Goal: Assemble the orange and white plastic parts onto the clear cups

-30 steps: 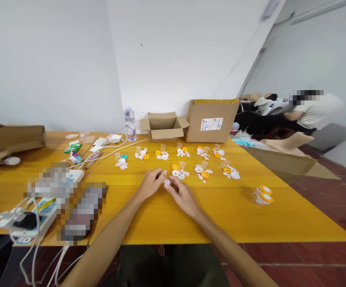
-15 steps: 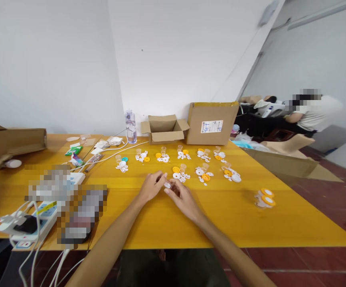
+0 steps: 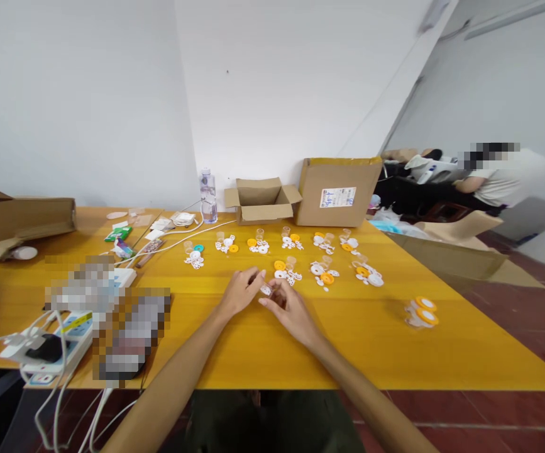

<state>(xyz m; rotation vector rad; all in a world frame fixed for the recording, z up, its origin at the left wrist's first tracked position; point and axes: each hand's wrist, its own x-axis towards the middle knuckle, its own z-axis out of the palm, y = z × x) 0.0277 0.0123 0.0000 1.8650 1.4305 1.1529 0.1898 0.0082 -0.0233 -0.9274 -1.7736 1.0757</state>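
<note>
Over the middle of the table, my left hand (image 3: pixel 242 291) and my right hand (image 3: pixel 292 313) meet around one small piece. A white disc with holes (image 3: pixel 266 290) shows between the fingertips, at what looks like the mouth of a small clear cup. My right fingers curl round the cup, mostly hiding it. The left thumb and fingers pinch at the disc's edge. Just beyond lie a yellow ring lid (image 3: pixel 280 266), white perforated discs (image 3: pixel 295 276) and a clear cup (image 3: pixel 291 262). To the right, two clear cups with yellow-rimmed lids (image 3: pixel 427 316) stand together.
Several similar part groups, one with a teal ring (image 3: pixel 198 248), spread across the table (image 3: pixel 347 352). Behind them are an open carton (image 3: pixel 263 214), a closed carton (image 3: pixel 335 214) and a water bottle (image 3: pixel 209 198). A power strip (image 3: pixel 81 327) and cables lie left. Another person sits far right.
The view has shifted slightly, so everything sits a little further right. My hands keep nearly the same pose round the small cup; the white disc appears slightly more tilted.
</note>
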